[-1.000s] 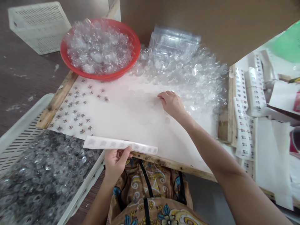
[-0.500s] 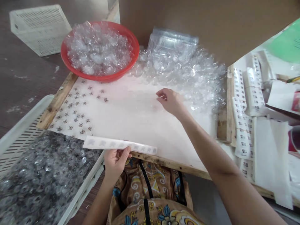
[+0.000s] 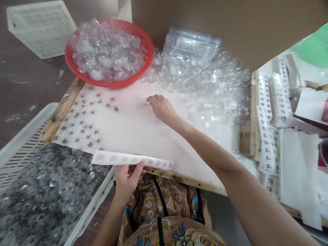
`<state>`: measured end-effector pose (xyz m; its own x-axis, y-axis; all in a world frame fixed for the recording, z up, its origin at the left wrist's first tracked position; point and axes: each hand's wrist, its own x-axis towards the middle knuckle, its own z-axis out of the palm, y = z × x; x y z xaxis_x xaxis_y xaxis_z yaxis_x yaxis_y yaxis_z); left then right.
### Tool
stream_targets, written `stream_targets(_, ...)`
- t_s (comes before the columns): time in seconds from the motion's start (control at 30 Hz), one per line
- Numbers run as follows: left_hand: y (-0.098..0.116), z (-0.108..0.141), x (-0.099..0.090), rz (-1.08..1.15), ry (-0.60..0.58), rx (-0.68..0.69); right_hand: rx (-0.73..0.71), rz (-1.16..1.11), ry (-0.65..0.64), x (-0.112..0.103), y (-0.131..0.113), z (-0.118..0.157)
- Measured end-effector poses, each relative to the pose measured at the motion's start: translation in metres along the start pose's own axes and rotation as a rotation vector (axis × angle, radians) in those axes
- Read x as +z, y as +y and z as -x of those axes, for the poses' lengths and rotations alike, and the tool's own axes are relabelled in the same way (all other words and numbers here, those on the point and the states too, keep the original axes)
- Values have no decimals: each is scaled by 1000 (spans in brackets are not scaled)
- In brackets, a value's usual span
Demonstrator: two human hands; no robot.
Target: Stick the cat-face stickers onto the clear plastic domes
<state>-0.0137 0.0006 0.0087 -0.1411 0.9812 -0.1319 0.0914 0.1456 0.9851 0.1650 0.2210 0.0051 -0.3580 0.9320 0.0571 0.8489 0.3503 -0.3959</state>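
At the far left, a white crate (image 3: 28, 128) stands low beside the desk (image 3: 123, 135), full of small clear plastic pieces (image 3: 56, 188), many with dark spots. Above it, on the dark floor, is a white slotted basket (image 3: 42, 29). Small dark pictures (image 3: 81, 122) are scattered over the desk's left end, inside a wooden strip along the edge. Behind them a red bowl (image 3: 107, 83) is heaped with clear pieces.

At the near edge, the left hand (image 3: 128, 179) grips a long white strip (image 3: 132, 159) between thumb and fingers; a row of faint grey shapes runs along it. Brown patterned clothing (image 3: 164, 205) shows below the desk edge. Further right, the right hand (image 3: 162, 107) reaches over the middle of the white surface, its fingers bent; I cannot tell whether it holds anything or touches the desk.

Beyond that hand, loose clear pieces (image 3: 212, 82) spread across the back and right of the desk, with a clear plastic box (image 3: 192, 44) behind them and a brown board (image 3: 230, 27) further back. At the far right are strips with dark pictures (image 3: 268, 143), white paper (image 3: 293, 171) and something green (image 3: 315, 48).
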Motion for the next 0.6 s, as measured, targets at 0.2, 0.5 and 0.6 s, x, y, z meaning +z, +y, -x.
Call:
stream_targets(0.2, -1, -1, 0, 11, -24, -13, 159, -483, -9, -13, 8, -13)
stream_targets(0.5, -6, -1, 0, 47, -27, -1, 179, -350, 59, -37, 40, 33)
stream_targets(0.6, -7, 0, -1, 55, -28, 16, 150, -235, -16, -42, 47, 67)
